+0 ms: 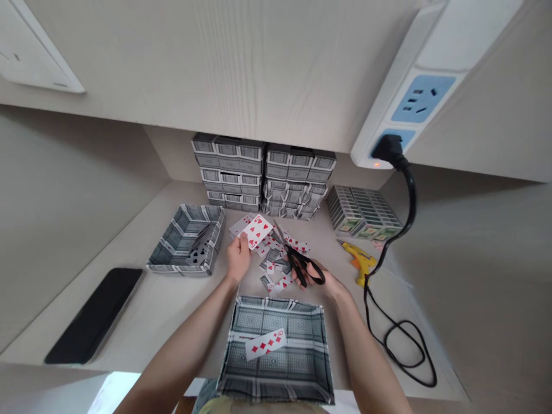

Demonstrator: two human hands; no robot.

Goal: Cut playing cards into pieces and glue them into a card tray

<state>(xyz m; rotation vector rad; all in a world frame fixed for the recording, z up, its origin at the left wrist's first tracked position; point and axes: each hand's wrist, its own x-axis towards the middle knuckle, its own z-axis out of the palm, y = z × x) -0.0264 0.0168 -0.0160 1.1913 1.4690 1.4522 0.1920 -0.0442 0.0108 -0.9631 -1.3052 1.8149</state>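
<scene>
Between the fingers of my left hand (pixel 238 256) is a playing card (pixel 257 230) with red hearts, held up above a pile of cards. My right hand (pixel 317 277) holds black-handled scissors (pixel 296 260), their blades pointing up and left beside the card, not touching it. Beneath and around them lie cut card pieces (pixel 271 268) with red and black marks. Nearest my body stands an open box made of cards (pixel 282 379), with a cut strip of a diamonds card (pixel 266 344) inside.
A second card box (pixel 166 253) holding cards and a black phone (pixel 95 315) are at left. Card boxes (pixel 230 172) are stacked behind. Packed decks (pixel 362 213) and a yellow glue gun (pixel 360 260) with a black cord (pixel 410 201) are right; a power strip (pixel 425 98) hangs above.
</scene>
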